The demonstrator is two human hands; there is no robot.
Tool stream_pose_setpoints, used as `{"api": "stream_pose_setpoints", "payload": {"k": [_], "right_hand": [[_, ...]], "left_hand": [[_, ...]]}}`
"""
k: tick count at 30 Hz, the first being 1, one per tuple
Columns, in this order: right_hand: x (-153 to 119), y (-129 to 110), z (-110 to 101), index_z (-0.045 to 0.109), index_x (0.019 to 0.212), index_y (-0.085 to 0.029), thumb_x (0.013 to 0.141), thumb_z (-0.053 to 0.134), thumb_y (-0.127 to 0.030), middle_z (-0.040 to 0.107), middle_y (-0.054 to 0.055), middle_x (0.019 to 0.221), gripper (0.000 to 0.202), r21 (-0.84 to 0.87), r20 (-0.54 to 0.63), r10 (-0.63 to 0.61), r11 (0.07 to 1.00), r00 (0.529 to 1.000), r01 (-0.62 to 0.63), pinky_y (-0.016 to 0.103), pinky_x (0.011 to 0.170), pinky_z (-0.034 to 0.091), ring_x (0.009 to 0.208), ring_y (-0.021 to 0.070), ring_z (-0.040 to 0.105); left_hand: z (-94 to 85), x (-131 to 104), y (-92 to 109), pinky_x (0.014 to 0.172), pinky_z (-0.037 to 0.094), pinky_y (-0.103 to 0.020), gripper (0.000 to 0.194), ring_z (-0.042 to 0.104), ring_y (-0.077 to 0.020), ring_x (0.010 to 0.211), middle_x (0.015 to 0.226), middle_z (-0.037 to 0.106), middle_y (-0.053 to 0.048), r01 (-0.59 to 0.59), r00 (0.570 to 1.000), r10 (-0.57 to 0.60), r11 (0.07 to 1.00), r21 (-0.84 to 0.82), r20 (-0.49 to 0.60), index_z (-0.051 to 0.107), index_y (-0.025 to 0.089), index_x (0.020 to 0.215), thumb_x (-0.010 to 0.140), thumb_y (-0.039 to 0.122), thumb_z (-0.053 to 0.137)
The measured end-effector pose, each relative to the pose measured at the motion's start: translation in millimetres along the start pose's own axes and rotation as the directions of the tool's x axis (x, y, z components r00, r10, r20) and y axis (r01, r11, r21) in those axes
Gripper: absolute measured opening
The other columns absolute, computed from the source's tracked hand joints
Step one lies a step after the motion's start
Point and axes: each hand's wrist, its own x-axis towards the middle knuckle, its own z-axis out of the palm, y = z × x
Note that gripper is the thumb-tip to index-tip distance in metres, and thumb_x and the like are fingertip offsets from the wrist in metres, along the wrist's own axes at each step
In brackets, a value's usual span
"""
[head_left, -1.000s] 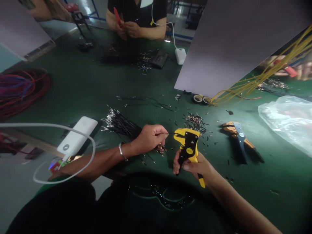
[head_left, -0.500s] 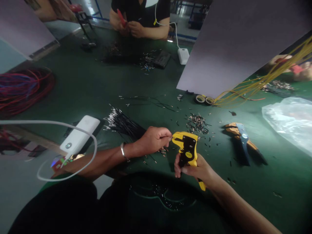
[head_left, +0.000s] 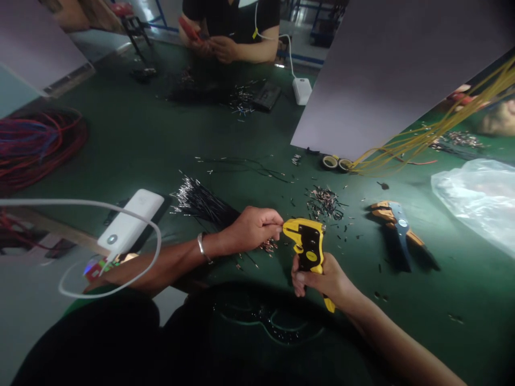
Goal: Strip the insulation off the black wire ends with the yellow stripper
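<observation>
My right hand [head_left: 317,276] is wrapped round the handles of a yellow and black wire stripper [head_left: 310,246], whose jaws point left. Thumb and fingertips of my left hand [head_left: 259,228] are pinched right at those jaws. In the pinch is a thin wire, mostly hidden by the fingers. Behind the left forearm lies a bundle of black wires [head_left: 209,203] with bright ends toward the left. Copper-coloured wire ends [head_left: 269,246] show just beneath the left hand. Beyond the stripper is a pile of cut wire scraps [head_left: 325,202].
A second stripper, blue and orange [head_left: 398,222], lies at right near a clear plastic bag [head_left: 475,198]. A white power bank [head_left: 131,220] with a looping cable is at left. Tape rolls [head_left: 337,162] sit below a grey panel [head_left: 386,80]. Across the table a person [head_left: 229,43] holds a red tool.
The stripper has shifted slightly left and its lower handle has swung in a little. My left hand stays nearly in place. The person opposite has tilted the red tool.
</observation>
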Motion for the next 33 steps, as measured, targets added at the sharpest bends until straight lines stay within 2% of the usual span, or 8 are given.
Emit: {"api": "stream_pose_setpoints", "payload": {"k": [5,11,17,22,28,33], "right_hand": [[-1,-1,1,0.057,0.077,-0.015,0.072,0.068,-0.020,0.058,-0.003,0.050,0.013,0.005,-0.019,-0.008,1.000,1.000,0.008,0.027,0.048,0.044,0.044,0.0130,0.054],[1,-1,1,0.057,0.071,-0.016,0.065,0.062,-0.011,0.055,-0.004,0.048,0.009,-0.015,-0.057,0.012,1.000,0.998,-0.013,0.027,0.046,0.044,0.042,0.0119,0.051],[2,2,1,0.058,0.069,-0.017,0.062,0.057,-0.009,0.055,-0.005,0.046,0.011,-0.039,-0.088,0.019,0.999,0.996,-0.022,0.026,0.045,0.043,0.040,0.0119,0.051],[3,-1,0,0.058,0.068,-0.016,0.062,0.057,-0.009,0.055,-0.004,0.045,0.009,-0.059,-0.072,0.021,0.998,0.997,-0.025,0.025,0.045,0.042,0.041,0.0121,0.051],[5,1,-4,0.059,0.070,-0.015,0.065,0.059,-0.010,0.057,-0.003,0.048,0.008,0.005,-0.027,0.016,1.000,1.000,-0.016,0.027,0.047,0.045,0.042,0.0136,0.054],[6,0,-13,0.061,0.076,-0.014,0.062,0.062,-0.010,0.062,0.000,0.058,0.014,0.129,0.024,-0.013,0.992,1.000,0.009,0.034,0.053,0.050,0.049,0.0160,0.057]], "left_hand": [[-1.1,1,-4,0.056,0.049,-0.018,0.014,0.061,-0.0080,0.055,0.070,0.070,-0.002,0.016,1.000,-0.015,0.999,-0.033,0.025,0.065,0.013,0.085,0.078,0.016,0.053],[-3.3,2,-4,0.052,0.045,-0.018,0.016,0.060,-0.0085,0.054,0.066,0.070,-0.003,0.019,1.000,-0.019,0.999,0.027,0.002,0.066,0.012,0.082,0.078,0.020,0.053],[-5.5,3,0,0.055,0.046,-0.018,0.016,0.059,-0.0083,0.056,0.064,0.069,-0.002,-0.012,1.000,0.013,0.998,0.067,-0.014,0.067,0.013,0.078,0.079,0.018,0.052],[-5.2,2,-1,0.056,0.046,-0.018,0.015,0.060,-0.0086,0.056,0.063,0.068,-0.002,-0.005,1.000,0.007,0.998,0.068,-0.030,0.068,0.013,0.075,0.078,0.018,0.053],[-2.4,3,-3,0.052,0.043,-0.018,0.015,0.057,-0.0080,0.051,0.056,0.065,0.000,-0.013,0.998,0.020,0.994,0.106,-0.057,0.067,0.013,0.072,0.077,0.017,0.054],[-6.5,3,-1,0.054,0.044,-0.019,0.016,0.055,-0.0076,0.050,0.055,0.064,0.000,-0.053,0.985,0.081,0.982,0.180,-0.153,0.067,0.014,0.068,0.079,0.018,0.055]]}}
